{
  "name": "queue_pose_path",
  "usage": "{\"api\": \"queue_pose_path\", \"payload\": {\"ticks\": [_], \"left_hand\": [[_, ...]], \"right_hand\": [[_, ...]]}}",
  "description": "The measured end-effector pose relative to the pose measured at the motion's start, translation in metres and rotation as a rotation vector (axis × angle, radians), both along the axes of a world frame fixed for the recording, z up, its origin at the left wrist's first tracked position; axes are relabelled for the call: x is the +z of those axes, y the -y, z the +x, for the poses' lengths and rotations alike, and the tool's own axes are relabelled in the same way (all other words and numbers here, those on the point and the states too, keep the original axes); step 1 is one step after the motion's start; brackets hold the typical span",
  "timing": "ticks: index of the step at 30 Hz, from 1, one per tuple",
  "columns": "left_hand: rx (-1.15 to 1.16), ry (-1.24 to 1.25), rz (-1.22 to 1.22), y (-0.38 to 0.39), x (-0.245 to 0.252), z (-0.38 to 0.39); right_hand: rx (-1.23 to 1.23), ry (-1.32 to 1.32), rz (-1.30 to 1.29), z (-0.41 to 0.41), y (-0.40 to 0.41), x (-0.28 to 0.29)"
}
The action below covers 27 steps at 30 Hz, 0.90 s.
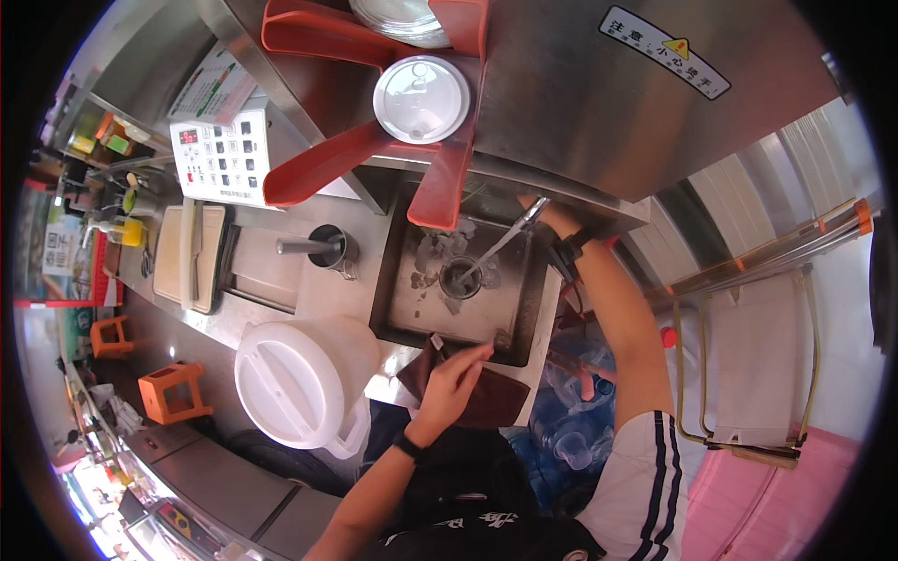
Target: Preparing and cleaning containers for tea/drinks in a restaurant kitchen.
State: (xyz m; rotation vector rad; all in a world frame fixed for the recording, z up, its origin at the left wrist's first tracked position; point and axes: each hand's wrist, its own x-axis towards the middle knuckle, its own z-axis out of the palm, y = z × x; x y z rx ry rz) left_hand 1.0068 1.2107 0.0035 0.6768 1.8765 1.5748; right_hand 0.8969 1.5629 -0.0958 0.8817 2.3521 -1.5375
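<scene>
My left hand (449, 389) is stretched over a dark brown cloth (491, 400) at the sink's near edge, its thumb apart from the fingers. Whether it touches the cloth is hard to tell. My right hand (539, 209) reaches to the metal tap (532, 212) at the far right of the sink; the steel cabinet edge partly hides its fingers. Water runs from the tap into a round drain or cup (461, 278) in the steel sink (421, 319). Clear ice chunks (440, 247) lie around it.
Red holders (316, 165) with a white lid (421, 99) overhang the sink. Left are a steel cup (335, 251), a lidded white pitcher (295, 386), a cutting board (168, 259) and a keypad machine (221, 154). A steel cabinet (561, 112) bears a warning label. Blue water bottles (554, 435) stand below.
</scene>
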Motion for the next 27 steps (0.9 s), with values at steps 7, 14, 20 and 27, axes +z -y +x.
{"api": "queue_pose_path", "payload": {"ticks": [7,14,20,27], "left_hand": [[0.380,1.144,0.772,-0.105,-0.082,-0.070],[0.511,1.020,0.709,-0.136,-0.086,-0.077],[0.634,0.910,0.277,-0.137,-0.072,-0.086],[0.648,0.369,0.180,-0.100,-0.113,-0.066]], "right_hand": [[0.001,-0.011,-0.105,0.041,0.032,0.058],[0.083,-0.237,0.051,0.094,0.060,0.092],[0.232,-0.230,0.283,0.116,0.111,0.158],[0.613,-0.371,0.320,0.100,0.169,0.186]]}}
